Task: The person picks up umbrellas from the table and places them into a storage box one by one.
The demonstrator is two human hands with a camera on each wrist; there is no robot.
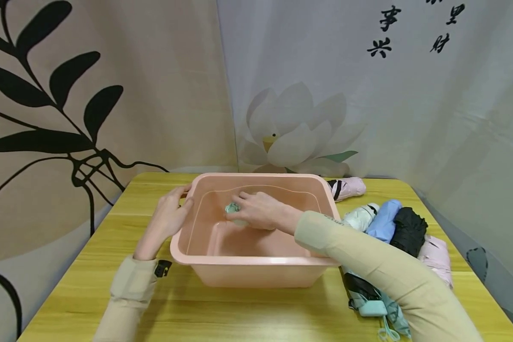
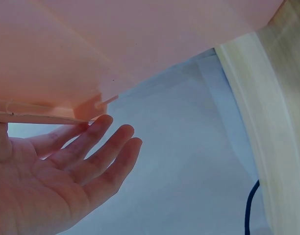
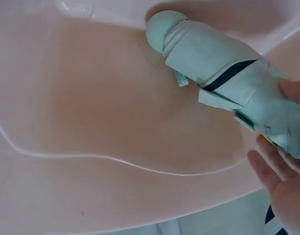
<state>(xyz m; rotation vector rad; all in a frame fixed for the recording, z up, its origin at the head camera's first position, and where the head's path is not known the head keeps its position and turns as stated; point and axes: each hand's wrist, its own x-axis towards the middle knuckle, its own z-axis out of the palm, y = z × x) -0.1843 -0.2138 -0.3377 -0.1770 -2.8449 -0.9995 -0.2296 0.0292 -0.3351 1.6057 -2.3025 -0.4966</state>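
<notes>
The right hand [image 1: 256, 210] pinched a mint-green folded umbrella [image 3: 209, 54] between thumb and fingers inside the peach plastic basin [image 1: 256, 276]; the umbrella's smooth domed cap [image 3: 163, 30] met wrinkled cloth crossed by a dark stripe [image 3: 231, 74]. The left hand [image 1: 171, 216], fingers loosely spread and slightly bent, touched the rounded rim [image 1: 180, 244]. Rightward on the wood-grained bench [image 1: 256, 313], a crinkled black bundle [image 1: 409, 230] lay beside a blue one [image 1: 384, 221].

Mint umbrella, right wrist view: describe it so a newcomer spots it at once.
Find the pink tub on the wooden table. Inside it, the right hand holds a mint folded umbrella with a dark band and rounded end. Unlike the other bundles, which lie on the table, it is inside the tub.
</notes>
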